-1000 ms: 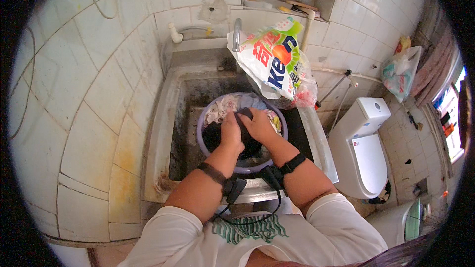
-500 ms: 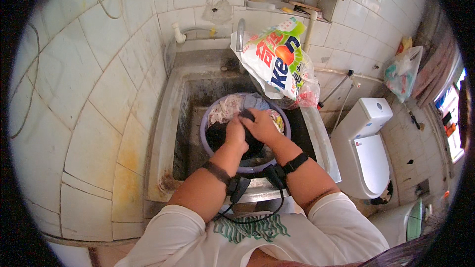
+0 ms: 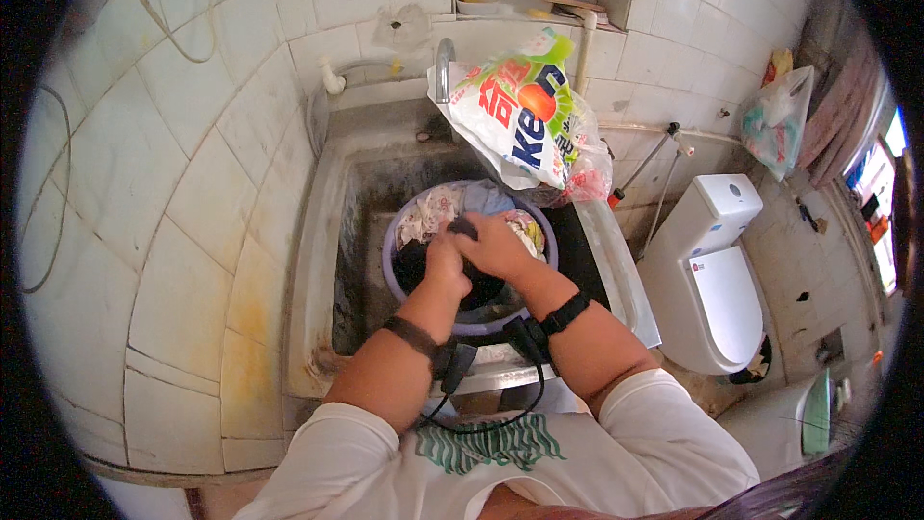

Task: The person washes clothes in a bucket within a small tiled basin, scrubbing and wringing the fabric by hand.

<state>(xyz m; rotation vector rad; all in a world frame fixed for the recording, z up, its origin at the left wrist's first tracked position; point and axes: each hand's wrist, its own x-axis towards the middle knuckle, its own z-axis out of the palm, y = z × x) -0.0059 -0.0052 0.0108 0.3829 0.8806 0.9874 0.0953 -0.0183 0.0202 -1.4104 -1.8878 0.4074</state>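
Right now, both bare hands are close together over the round lilac plastic basin [image 3: 481, 328] that sits inside the wide grey stone-like sink [image 3: 306, 299]. Between them I see a bunched piece of dark, nearly black cloth [image 3: 464, 228], its top poking up above the knuckles. The person's right hand [image 3: 496, 246] curls over it from the right, gripping it, and the left hand [image 3: 447, 258] closes against it from the other side; the left fingertips are hidden from me, as is most of the cloth lower down. More black fabric [image 3: 412, 260] lies in the basin beside the left hand, though I can't tell whether it is the same piece. Along the basin's far side rest a pale cloth with a small reddish print [image 3: 431, 214] and a plain grey-blue cloth [image 3: 488, 197], while a yellow-and-white patterned one [image 3: 528, 228] lies just beside the right hand. Beyond the basin, a curved metal tap [image 3: 444, 72] stands next to a large white plastic bag with green, red and orange printing [image 3: 510, 116]. Off to the right is a white toilet with its lid down [image 3: 727, 303].
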